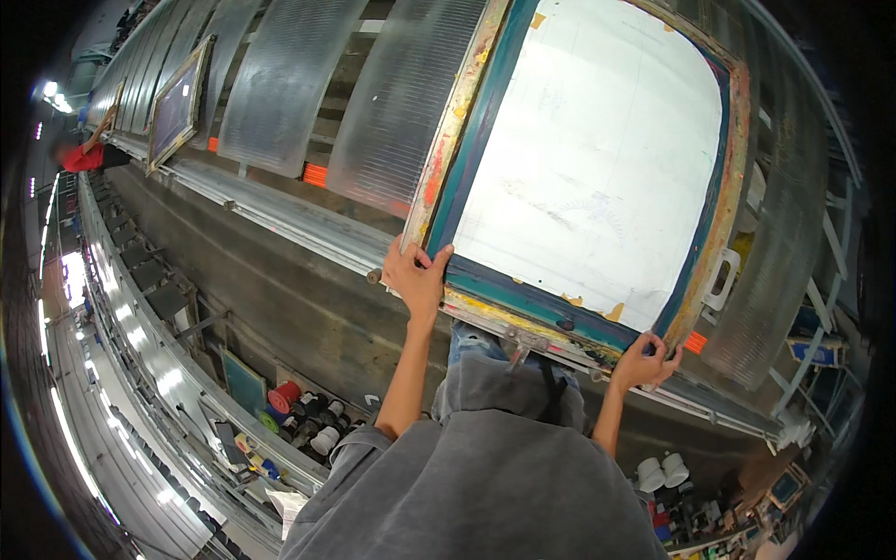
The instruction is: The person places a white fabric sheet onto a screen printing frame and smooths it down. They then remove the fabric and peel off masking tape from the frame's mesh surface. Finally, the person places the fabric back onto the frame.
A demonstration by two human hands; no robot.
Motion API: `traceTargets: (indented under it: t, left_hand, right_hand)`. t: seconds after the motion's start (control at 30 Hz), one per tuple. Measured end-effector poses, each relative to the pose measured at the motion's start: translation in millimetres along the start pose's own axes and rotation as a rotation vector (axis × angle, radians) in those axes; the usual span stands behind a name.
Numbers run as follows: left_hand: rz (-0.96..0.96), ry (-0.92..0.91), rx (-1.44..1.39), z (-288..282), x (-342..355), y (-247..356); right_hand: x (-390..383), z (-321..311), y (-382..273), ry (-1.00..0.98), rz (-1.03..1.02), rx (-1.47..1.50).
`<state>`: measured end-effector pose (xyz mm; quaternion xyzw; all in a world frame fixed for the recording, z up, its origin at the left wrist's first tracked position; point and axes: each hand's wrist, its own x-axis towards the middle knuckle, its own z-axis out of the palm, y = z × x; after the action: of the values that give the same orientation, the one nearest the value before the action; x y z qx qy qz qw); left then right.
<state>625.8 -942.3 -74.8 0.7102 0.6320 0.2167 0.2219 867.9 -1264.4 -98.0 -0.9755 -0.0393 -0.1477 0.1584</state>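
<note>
A large screen-printing frame (433,191) lies in front of me, its worn rim stained with yellow, red and teal. Inside the rim, a dark teal border surrounds a pale, whitish middle (597,159) with small tan tape bits at its edges. My left hand (416,278) is closed on the frame's near left corner, thumb on the border and fingers over the outer rim. At the near right corner, my right hand (644,362) grips the rim with curled fingers. A small metal clamp (523,345) sits at the near edge between my hands. The frame's underside is hidden.
Clear ribbed panels (289,84) line the long table on both sides of the frame. A metal rail (280,229) runs along its near edge. Farther left stands another frame (177,107), near a person in red (82,157). Cans (285,397) and white buckets (663,471) sit low down.
</note>
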Motion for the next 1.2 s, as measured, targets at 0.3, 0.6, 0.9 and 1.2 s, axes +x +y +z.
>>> traceTargets:
  t: [0.3,0.6,0.9,1.2]
  left_hand:
    - [0.048,-0.01,0.072,-2.9,1.6,0.3]
    - [0.059,-0.009,-0.004,-1.0,3.4,-2.1]
    - [0.031,-0.022,-0.033,-0.8,2.6,-3.3]
    - [-0.007,-0.032,-0.001,-2.2,1.6,0.2]
  right_hand:
    - [-0.9,-3.5,-4.0,0.004,0.011,0.036]
    - [-1.6,-1.8,-5.5,0.008,0.003,0.034]
    - [0.0,-4.7,-13.1,0.023,-0.024,0.022]
    - [0.1,-1.2,-6.8,0.034,-0.037,0.017]
